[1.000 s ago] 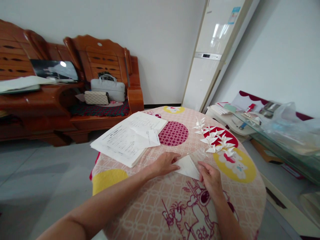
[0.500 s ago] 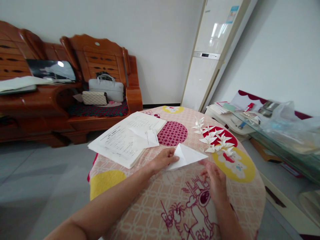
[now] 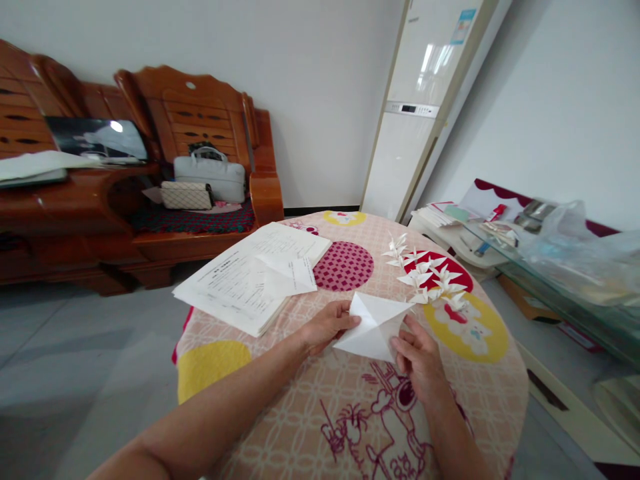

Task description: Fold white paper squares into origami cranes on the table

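Observation:
A creased white square of paper point(image 3: 374, 325) is lifted just above the round table point(image 3: 280, 427) with its pink patterned cloth. My left hand point(image 3: 327, 325) pinches the sheet's left edge. My right hand point(image 3: 419, 359) grips its lower right edge with fingers curled. Several small white folded paper cranes point(image 3: 425, 279) lie in a row just beyond the sheet, to the right.
A stack of printed papers point(image 3: 253, 275) lies at the table's far left. Wooden chairs with bags point(image 3: 210, 177) stand behind on the left. A tall white air conditioner point(image 3: 415, 113) is in the corner. A glass-topped table with a plastic bag point(image 3: 565, 243) is at right.
The paper lay folded flat on the table under both hands; it has since been opened out and lifted, and my right hand has taken hold of its lower right edge.

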A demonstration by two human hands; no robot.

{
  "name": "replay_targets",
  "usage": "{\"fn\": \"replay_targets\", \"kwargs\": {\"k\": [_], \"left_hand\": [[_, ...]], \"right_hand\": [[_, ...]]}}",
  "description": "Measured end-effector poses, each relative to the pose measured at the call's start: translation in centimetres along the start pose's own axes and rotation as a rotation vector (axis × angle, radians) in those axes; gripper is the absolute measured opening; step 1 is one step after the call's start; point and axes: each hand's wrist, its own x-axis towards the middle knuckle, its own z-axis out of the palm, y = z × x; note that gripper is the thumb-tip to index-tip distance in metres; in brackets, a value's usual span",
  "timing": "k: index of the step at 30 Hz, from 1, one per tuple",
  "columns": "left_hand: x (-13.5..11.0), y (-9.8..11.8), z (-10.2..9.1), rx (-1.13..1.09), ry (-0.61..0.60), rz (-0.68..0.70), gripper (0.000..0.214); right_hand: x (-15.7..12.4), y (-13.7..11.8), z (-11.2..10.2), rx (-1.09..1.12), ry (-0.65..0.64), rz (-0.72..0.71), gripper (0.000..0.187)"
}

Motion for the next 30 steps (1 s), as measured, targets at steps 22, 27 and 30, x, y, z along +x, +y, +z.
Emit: {"fn": "replay_targets", "kwargs": {"k": [22,27,30], "left_hand": [[0.0,-3.2,0.3,1.621,-0.267,0.579,0.062],[-0.2,-2.3,-0.6,1.657,-0.276,0.557,0.051],[-0.4,-2.3,-0.8,1.692,-0.297,0.558,0.046]], "right_hand": [[0.4,0.7,-0.2,-0.25,0.151,0.111,0.053],[0.6,0.8,-0.4,-0.286,0.151,0.088,0.048],[0.6,0.5,-1.1,-0.425,0.172,0.01,0.046]]}}
